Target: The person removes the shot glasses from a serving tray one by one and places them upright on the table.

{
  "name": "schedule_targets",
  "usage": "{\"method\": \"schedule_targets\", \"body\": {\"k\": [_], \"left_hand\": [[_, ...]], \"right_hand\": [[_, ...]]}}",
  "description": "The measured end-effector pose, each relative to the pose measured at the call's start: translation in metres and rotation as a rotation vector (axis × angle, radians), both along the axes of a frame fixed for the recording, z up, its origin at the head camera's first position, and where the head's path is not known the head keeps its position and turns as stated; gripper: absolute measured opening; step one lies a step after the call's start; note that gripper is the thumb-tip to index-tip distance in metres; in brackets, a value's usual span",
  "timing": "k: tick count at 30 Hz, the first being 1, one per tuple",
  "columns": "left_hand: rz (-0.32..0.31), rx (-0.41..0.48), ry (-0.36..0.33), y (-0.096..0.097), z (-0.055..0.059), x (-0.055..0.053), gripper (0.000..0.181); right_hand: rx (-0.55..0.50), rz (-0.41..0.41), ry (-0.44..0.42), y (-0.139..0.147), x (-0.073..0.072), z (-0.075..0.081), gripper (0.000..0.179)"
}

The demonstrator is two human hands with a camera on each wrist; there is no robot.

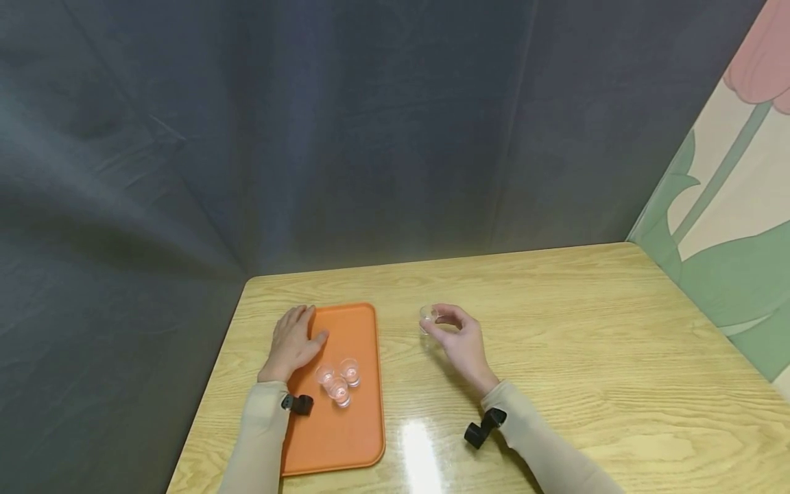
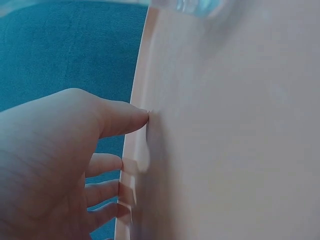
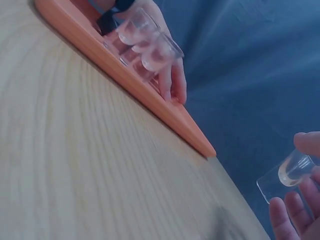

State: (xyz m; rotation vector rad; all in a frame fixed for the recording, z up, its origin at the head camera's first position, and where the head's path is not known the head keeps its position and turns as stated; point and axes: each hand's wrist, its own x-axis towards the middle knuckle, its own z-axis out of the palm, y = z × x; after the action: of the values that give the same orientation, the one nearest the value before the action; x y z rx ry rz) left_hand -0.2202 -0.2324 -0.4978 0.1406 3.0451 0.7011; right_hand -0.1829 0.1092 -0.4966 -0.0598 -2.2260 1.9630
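Observation:
An orange tray [image 1: 336, 439] lies on the left part of the table. Three small clear shot glasses [image 1: 339, 390] stand close together on it; the edge of a glass [image 2: 195, 7] shows at the top of the left wrist view. My left hand [image 1: 291, 348] rests at the tray's left rim, fingers extended and thumb [image 2: 127, 119] touching the rim. To the right of the tray, my right hand [image 1: 459, 341] pinches another clear shot glass [image 1: 427, 317] between thumb and fingers. In the right wrist view this glass [image 3: 285, 177] appears tilted.
The wooden table [image 1: 586, 357] extends to the right of the tray. Dark cloth [image 1: 382, 137] hangs behind and to the left. On the right stands a wall panel [image 1: 734, 226] with painted flowers. A wrist camera [image 1: 484, 427] sits on each sleeve.

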Motion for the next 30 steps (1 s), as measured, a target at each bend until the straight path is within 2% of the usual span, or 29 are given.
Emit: {"method": "schedule_targets", "body": {"k": [6, 16, 23, 30], "left_hand": [[0.002, 0.007, 0.0, 0.0, -0.001, 0.0, 0.073], [-0.002, 0.013, -0.005, 0.0, -0.001, -0.001, 0.072], [-0.002, 0.016, -0.005, 0.0, -0.002, 0.0, 0.073], [0.002, 0.015, 0.005, -0.001, -0.002, -0.001, 0.073]], "right_hand": [[-0.007, -0.061, -0.019, 0.011, -0.006, -0.002, 0.043], [-0.082, -0.158, -0.061, 0.031, -0.016, -0.003, 0.043], [-0.121, -0.226, -0.052, 0.048, -0.023, -0.005, 0.043], [-0.137, -0.261, -0.055, 0.066, -0.028, 0.0, 0.05]]}}
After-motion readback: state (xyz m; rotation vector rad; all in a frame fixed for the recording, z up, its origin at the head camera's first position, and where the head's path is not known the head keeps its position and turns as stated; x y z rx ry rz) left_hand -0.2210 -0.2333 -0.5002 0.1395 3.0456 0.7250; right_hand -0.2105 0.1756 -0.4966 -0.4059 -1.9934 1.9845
